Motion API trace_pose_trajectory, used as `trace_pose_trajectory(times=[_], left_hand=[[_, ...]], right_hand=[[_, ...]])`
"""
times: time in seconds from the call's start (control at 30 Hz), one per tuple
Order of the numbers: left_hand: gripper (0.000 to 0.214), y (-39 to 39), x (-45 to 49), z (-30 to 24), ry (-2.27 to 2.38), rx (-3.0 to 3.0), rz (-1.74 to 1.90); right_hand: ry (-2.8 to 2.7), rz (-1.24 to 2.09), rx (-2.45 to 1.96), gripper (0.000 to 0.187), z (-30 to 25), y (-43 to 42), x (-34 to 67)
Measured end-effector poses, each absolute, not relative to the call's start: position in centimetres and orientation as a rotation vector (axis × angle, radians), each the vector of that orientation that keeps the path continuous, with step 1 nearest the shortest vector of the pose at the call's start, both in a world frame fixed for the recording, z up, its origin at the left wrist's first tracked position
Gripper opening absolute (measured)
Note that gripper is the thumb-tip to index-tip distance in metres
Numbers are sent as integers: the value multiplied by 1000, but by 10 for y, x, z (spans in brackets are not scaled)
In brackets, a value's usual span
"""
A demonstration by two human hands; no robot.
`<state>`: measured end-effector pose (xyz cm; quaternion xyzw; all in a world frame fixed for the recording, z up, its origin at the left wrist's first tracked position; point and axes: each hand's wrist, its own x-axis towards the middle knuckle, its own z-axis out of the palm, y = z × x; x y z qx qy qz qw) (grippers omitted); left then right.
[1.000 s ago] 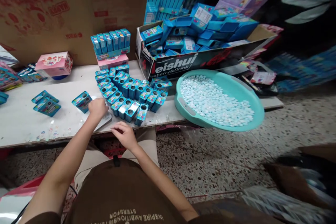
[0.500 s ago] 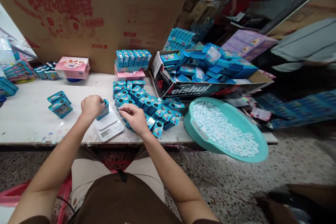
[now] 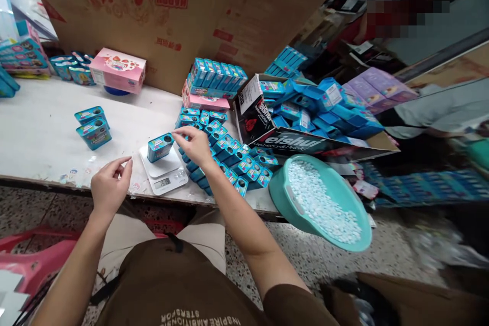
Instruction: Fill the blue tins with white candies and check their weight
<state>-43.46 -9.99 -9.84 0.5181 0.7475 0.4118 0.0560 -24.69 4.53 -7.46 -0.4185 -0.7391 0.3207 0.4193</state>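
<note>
A small blue candy box (image 3: pixel 159 148) with a dark round opening in its top stands on the white digital scale (image 3: pixel 168 183), whose display is lit. At the box's right end, by the opening, is my right hand (image 3: pixel 195 146). Its thumb and fingertips are pinched together; whatever they hold is too small to make out. My left hand (image 3: pixel 110 183) hovers left of the scale, near the table's front edge, fingers bent, a gap at the thumb and nothing seen in it. Several similar open boxes (image 3: pixel 225 147) stand in rows right of the scale, partly behind my right forearm.
Two blue boxes (image 3: pixel 94 134) stand at the left. A turquoise basin (image 3: pixel 282 198) of pale blue-white candies is at the right. Behind it sits a black carton (image 3: pixel 286 137) heaped with blue boxes. Pink boxes (image 3: pixel 118 69) line a large cardboard sheet (image 3: pixel 206 15). Another person is at the upper right.
My left hand has let go of the box on the scale and drawn back to the left. My right hand has come to the box's opening. The view has shifted and tilted.
</note>
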Motion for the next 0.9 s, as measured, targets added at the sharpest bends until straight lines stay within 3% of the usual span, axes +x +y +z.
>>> trace_pose_trajectory(times=[0.17, 0.4, 0.5, 0.6, 0.9], left_hand=[[31, -131, -444, -140, 2336, 1423, 1159], [32, -132, -458, -174, 2399, 1394, 1058], [34, -120, -461, -179, 2419, 1360, 1032], [36, -111, -457, -181, 2412, 1329, 1021], [30, -79, -431, -148, 2337, 1628, 1172]], right_hand=[[-1563, 649, -1261, 28, -73, 13, -176], [-1496, -151, -2145, 34, -86, -30, 22], [-1536, 69, -2591, 33, -95, -37, 86], [-1587, 314, -2674, 34, -104, -35, 117], [-1657, 80, -2525, 23, -122, -26, 137]])
